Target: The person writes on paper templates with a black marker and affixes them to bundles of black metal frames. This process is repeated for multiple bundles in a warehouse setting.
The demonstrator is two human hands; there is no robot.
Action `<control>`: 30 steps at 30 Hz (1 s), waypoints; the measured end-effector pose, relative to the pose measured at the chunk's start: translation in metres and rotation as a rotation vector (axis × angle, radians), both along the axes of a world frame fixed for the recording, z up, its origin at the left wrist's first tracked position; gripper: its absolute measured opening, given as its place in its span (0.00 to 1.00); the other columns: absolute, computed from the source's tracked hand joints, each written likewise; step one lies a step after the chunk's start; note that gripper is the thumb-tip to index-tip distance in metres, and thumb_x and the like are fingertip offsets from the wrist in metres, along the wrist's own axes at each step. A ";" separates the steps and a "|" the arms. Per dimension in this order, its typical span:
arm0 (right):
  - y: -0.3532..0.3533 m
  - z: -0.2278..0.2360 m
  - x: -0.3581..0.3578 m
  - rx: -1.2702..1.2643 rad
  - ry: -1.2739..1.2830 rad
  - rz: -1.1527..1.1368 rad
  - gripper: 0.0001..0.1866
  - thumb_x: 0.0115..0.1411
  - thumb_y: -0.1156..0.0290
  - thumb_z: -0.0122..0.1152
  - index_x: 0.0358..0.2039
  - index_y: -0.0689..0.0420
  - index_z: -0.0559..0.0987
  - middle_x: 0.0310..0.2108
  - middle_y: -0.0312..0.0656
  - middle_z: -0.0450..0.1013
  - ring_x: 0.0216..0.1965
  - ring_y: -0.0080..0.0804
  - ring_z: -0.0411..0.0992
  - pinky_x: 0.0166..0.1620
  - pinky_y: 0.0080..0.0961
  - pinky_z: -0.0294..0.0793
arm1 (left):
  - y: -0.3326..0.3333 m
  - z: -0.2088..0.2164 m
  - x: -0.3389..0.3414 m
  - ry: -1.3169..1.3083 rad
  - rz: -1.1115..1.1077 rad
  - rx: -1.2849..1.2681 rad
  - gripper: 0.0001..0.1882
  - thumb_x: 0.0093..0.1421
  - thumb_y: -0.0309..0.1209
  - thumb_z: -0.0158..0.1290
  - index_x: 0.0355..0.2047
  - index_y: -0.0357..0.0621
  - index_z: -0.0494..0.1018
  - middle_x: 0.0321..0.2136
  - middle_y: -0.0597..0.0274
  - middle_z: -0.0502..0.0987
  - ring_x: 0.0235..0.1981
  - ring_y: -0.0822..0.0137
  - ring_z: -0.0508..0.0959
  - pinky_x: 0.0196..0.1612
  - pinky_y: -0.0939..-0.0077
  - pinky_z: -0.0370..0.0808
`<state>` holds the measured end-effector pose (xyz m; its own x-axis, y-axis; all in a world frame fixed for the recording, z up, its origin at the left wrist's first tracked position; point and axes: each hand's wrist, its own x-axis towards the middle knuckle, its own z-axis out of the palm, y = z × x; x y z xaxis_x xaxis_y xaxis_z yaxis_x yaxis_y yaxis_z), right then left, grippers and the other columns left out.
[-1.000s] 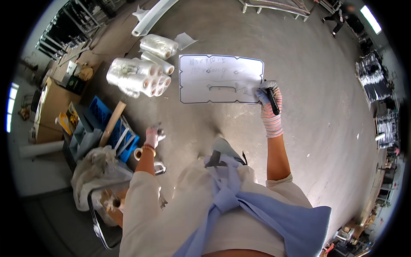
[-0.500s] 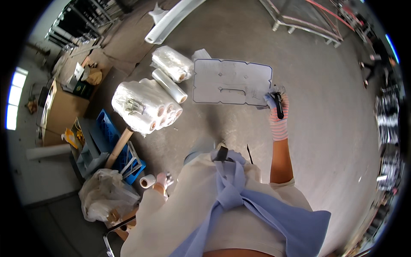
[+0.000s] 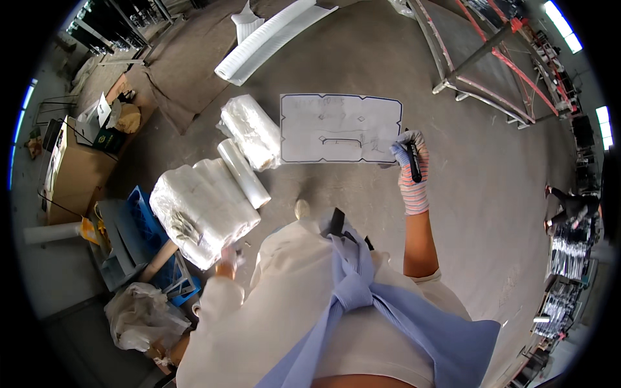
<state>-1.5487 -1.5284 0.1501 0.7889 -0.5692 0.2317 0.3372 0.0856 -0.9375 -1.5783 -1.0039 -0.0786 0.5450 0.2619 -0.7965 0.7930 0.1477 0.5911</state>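
Observation:
My right hand (image 3: 417, 152), in a striped knit glove, closes on the right edge of a white rectangular sheet (image 3: 304, 139). The sheet has a dark notched border and drawn lines. A slim black handheld tool (image 3: 414, 163) is in the same hand; its exact kind is unclear. My left hand (image 3: 228, 262) is low on the left, beside the near end of a plastic-wrapped bundle of film rolls (image 3: 200, 204). Its fingers are blurred, so I cannot tell whether it touches the bundle.
A loose film roll (image 3: 244, 173) and another wrapped bundle (image 3: 251, 132) lie on the floor. Farther off is a long white roll (image 3: 268, 40). A blue crate (image 3: 139, 216) and crumpled plastic (image 3: 145, 317) are left. A metal frame (image 3: 485, 84) stands far right; a person (image 3: 569, 205) is beyond.
My left hand has moved up and forward toward the wrapped rolls. My right hand keeps hold of the sheet and the black tool. The view has shifted, bringing more of the metal frame in.

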 end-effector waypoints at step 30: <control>-0.066 0.029 0.797 -0.267 -0.224 0.693 0.05 0.45 0.73 0.53 0.24 0.56 0.67 0.21 0.30 0.61 0.24 0.16 0.58 0.29 0.11 0.59 | -0.290 -0.044 0.321 0.355 0.654 -0.178 0.10 0.54 0.33 0.43 0.26 0.41 0.71 0.24 0.64 0.74 0.24 0.67 0.75 0.25 0.69 0.74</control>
<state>-0.7516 -1.5941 0.1789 0.8625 0.1348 0.4878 0.4733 0.1265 -0.8718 -1.2572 -1.2940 -0.1227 0.0263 0.2939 -0.9555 0.6492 0.7218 0.2399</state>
